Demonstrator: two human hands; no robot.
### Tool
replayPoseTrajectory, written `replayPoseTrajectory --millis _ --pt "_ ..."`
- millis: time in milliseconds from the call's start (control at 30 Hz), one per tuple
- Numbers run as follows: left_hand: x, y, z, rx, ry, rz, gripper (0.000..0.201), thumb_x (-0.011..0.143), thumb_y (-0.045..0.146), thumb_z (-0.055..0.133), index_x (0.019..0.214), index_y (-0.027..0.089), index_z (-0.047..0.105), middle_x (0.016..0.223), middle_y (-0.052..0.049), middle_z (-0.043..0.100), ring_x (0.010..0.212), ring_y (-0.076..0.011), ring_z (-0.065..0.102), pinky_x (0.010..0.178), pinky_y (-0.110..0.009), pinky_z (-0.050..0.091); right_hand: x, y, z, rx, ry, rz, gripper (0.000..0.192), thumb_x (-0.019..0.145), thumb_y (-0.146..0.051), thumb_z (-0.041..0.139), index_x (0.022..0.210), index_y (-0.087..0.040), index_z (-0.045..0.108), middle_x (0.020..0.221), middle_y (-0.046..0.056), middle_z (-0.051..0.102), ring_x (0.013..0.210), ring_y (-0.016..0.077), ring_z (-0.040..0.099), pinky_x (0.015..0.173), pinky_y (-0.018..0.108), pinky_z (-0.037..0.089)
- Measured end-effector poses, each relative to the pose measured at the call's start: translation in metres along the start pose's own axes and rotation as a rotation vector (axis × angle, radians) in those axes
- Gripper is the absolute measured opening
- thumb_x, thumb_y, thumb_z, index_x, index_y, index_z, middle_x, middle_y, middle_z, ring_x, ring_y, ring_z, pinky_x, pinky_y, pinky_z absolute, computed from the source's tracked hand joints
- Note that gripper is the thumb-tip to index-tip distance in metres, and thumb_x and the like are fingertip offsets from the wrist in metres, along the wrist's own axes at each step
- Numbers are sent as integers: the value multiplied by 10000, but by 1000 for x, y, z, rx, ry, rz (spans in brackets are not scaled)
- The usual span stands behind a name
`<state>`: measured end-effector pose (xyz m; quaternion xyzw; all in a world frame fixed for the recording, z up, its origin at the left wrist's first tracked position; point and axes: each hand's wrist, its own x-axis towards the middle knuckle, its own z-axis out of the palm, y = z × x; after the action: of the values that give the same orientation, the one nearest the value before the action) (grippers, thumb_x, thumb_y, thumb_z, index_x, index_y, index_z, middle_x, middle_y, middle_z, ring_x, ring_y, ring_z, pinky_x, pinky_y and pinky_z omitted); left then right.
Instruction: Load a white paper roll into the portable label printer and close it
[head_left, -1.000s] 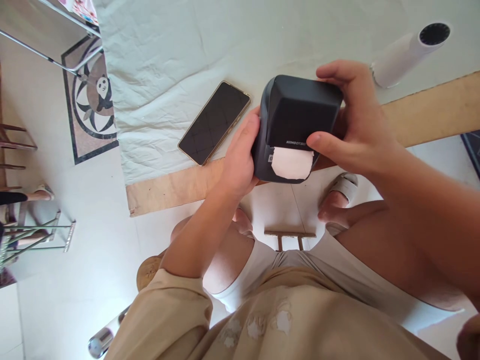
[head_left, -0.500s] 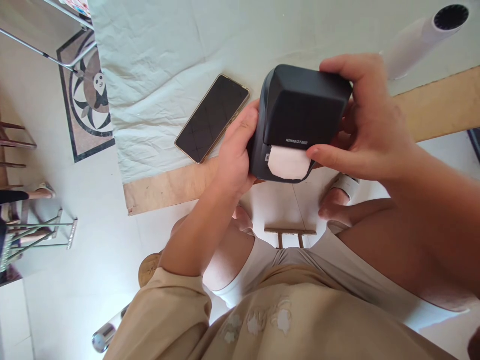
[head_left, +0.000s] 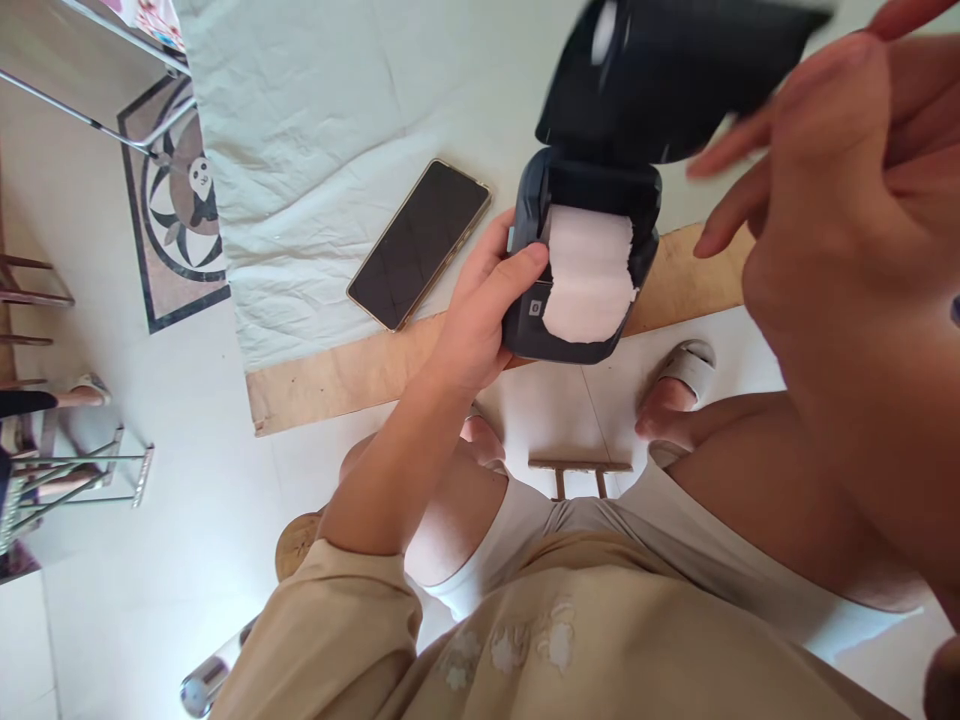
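In the head view, we are grasping the black printer (head_left: 577,350) with our left hand (head_left: 484,310), whose fingers are wrapping its left side while the thumb is pressing on the rim of the open compartment, close to the white paper roll (head_left: 589,265). The printer is sitting just to the right of the left hand, and below and to the left of the right hand (head_left: 847,190). Its lid (head_left: 660,85) is standing swung up and is blurring. Our right hand is spreading its fingers loosely by the lid's right edge; we are not managing to tell whether a fingertip is touching it. The torn end of the paper is hanging over the printer's front. Beyond the left hand, a phone (head_left: 420,243) is lying face up on the cloth (head_left: 315,150) that is covering the counter (head_left: 337,388), whose bare wooden edge is showing behind the printer.
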<state>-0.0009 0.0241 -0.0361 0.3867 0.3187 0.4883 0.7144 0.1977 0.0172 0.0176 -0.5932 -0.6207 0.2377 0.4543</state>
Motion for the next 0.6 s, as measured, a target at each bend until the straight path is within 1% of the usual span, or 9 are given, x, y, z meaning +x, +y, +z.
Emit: replayPoseTrajectory --millis 33,67,100,167,267,367,467,533,600 --pt "0 -1 0 6 18 3 255 883 428 729 1081 270 704 866 28 728 705 -131 673 617 -227 567 0 -1 2 12 120 -50 442 1012 -626 447 1238 -285 614 1136 13 689 800 151 703 592 365 587" --pt "0 0 1 6 34 4 240 896 427 711 1074 268 702 884 31 726 716 -130 679 625 -226 568 0 -2 3 -12 169 -111 342 1017 -541 496 1152 -267 652 1127 1 696 837 151 714 619 358 593" --pt "-1 1 2 2 37 -2 232 907 420 699 1081 266 696 894 31 720 715 -128 681 624 -227 566 0 -2 3 -84 115 -176 269 1020 -462 513 1099 -256 668 1126 -6 699 878 158 720 661 363 604" --pt "-4 6 5 -15 15 -36 221 932 399 682 1106 263 677 886 24 707 702 -124 675 622 -237 559 0 -3 3 -324 -62 -270 205 997 -353 526 1063 -243 687 1063 0 712 884 191 716 722 415 605" --pt "-6 11 8 -40 -30 -89 231 919 376 719 1121 277 666 867 4 694 699 -135 659 629 -264 557 0 -3 2 -617 -269 -319 232 969 -394 554 1082 -252 700 1010 21 730 848 244 695 718 469 584" --pt "-7 12 9 -53 -53 -104 284 872 434 769 1101 287 685 843 -10 684 672 -149 637 604 -287 544 1 -2 2 -707 -336 -315 245 943 -470 605 1045 -260 678 885 34 694 813 244 662 652 420 568" --pt "-8 12 10 -53 -37 -122 246 909 409 724 1100 258 690 802 -5 661 630 -130 613 576 -265 505 3 -4 1 -662 -378 -271 281 855 -462 727 1061 -295 633 733 4 625 639 184 563 596 405 540" --pt "-8 12 10 -62 -43 -118 227 923 377 706 1099 235 689 791 -4 666 628 -127 628 579 -255 500 4 -8 -4 -521 -402 -219 331 804 -408 788 1071 -313 616 791 -24 660 590 138 529 614 410 544" --pt "-8 12 10 -73 -59 -109 221 925 367 710 1093 224 692 811 -9 692 665 -140 667 620 -264 531 4 -12 -12 -327 -408 -162 361 804 -430 796 1106 -333 622 899 -39 693 607 107 559 602 375 527"
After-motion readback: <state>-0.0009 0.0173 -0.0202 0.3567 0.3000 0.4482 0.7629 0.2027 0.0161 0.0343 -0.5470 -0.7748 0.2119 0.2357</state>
